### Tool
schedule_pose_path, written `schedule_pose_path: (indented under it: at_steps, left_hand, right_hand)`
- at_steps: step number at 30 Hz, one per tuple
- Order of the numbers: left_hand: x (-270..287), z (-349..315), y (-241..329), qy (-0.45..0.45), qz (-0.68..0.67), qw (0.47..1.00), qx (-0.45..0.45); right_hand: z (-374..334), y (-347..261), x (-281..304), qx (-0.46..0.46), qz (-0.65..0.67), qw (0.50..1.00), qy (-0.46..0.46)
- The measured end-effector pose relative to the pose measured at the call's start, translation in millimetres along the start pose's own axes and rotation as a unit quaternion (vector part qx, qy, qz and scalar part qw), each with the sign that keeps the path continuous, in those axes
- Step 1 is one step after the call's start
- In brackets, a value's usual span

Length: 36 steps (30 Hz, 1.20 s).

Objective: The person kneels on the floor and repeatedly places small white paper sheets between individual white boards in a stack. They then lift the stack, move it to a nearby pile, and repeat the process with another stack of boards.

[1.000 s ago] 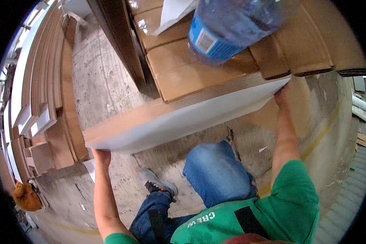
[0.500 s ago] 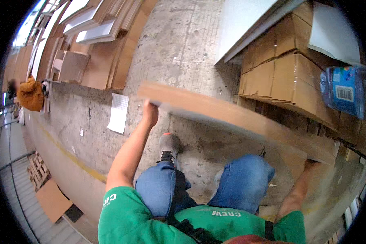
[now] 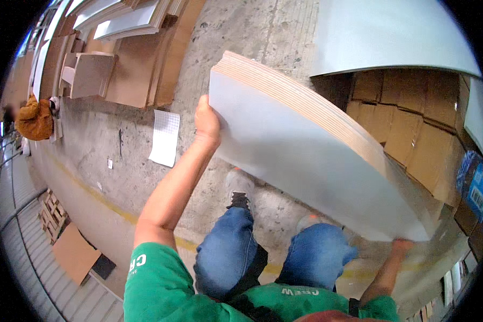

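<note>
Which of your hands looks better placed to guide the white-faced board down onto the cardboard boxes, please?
Probably the right hand: it grips the white-faced board at its lower end, beside the cardboard boxes. The left hand holds the far end, out over the bare concrete floor.

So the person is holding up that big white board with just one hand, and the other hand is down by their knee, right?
Not quite. The head view shows both hands on the big white board: the left hand grips its left end and the right hand supports its lower right corner.
</note>
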State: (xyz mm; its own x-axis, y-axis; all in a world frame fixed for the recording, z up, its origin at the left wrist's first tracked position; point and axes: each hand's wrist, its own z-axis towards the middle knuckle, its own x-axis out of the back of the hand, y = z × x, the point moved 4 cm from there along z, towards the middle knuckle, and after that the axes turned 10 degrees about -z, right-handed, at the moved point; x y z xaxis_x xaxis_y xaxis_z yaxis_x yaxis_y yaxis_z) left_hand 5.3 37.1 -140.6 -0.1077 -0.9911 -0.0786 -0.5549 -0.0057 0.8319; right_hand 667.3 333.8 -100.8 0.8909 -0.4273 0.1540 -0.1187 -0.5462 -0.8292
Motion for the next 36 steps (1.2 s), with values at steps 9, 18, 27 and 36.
schedule_pose_path:
  at_steps: [9,18,27,36]
  left_hand:
    - [96,-13,126,0.043,0.074,0.993,-0.086]
    - [259,-82,282,0.133,0.007,0.986,-0.104]
    - [349,-167,440,0.215,0.000,0.975,-0.061]
    - [439,-250,526,0.333,-0.014,0.943,0.009]
  right_hand:
    - [-104,64,41,-0.124,-0.004,0.992,0.037]
    - [-167,18,-19,-0.175,-0.065,0.982,-0.033]
    - [-373,-144,-126,-0.128,-0.164,0.970,-0.130]
    - [-479,-261,-326,-0.019,-0.400,0.850,-0.343]
